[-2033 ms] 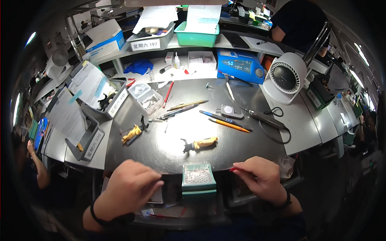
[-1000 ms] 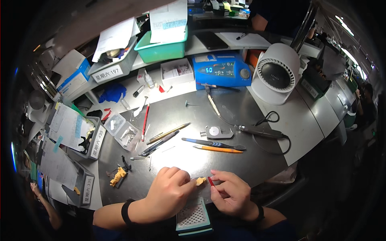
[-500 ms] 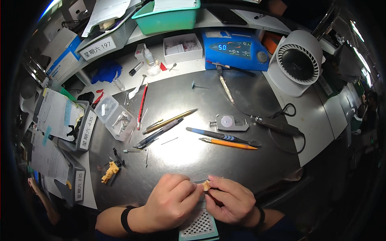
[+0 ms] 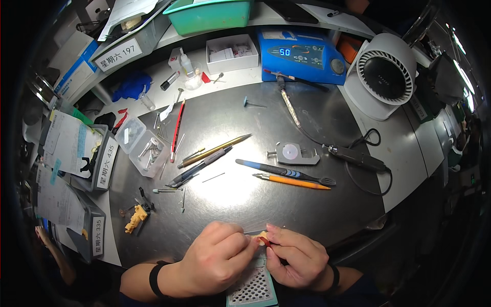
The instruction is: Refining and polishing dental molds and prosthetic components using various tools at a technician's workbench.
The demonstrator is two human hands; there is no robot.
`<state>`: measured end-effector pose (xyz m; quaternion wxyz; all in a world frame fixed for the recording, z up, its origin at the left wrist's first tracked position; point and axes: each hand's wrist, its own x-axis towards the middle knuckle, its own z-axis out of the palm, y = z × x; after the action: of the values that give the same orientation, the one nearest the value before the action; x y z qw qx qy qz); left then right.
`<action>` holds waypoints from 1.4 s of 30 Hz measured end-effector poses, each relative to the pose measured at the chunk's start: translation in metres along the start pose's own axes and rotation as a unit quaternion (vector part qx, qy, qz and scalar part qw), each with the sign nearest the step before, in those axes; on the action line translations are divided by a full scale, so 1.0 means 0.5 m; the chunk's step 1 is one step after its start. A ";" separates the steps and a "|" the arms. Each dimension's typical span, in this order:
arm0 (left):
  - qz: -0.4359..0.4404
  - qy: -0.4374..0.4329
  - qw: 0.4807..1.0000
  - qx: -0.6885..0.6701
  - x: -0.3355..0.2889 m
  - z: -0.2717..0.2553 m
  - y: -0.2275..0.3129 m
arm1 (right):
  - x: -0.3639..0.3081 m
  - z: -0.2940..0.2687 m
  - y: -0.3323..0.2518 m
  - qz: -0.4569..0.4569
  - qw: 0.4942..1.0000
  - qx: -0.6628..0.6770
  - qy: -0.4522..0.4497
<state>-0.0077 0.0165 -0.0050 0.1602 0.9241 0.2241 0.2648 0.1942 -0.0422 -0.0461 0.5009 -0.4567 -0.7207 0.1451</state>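
Head view: the left hand point(image 4: 217, 258) and right hand point(image 4: 296, 258) pinch a small yellowish piece point(image 4: 263, 237) between narrow fingers, above a teal perforated tray point(image 4: 253, 286). A yellow piece point(image 4: 135, 218) lies untouched on the dark metal surface point(image 4: 255, 199); work looks midway.

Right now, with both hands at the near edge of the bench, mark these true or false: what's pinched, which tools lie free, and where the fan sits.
1. Both hands pinch one small tan piece together. True: left hand, right hand.
2. The orange-handled tool is in the right hand. False: it lies free on the metal bench top.
3. The white fan stands at the far right. True.
4. The yellow model sits right of the hands. False: it lies to their left.
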 end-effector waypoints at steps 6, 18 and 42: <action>0.043 0.001 0.998 0.042 0.004 -0.002 0.008 | 0.002 -0.002 -0.003 -0.002 1.000 -0.002 -0.009; 0.055 -0.004 0.997 0.046 0.000 0.002 0.006 | 0.003 0.000 -0.002 -0.001 1.000 0.000 -0.005; -0.006 -0.044 0.999 -0.018 0.010 -0.005 0.000 | 0.000 0.006 0.001 -0.015 1.000 -0.009 -0.002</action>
<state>-0.0054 0.0194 -0.0008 0.1882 0.9306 0.2173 0.2267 0.1918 -0.0414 -0.0478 0.4980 -0.4501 -0.7294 0.1321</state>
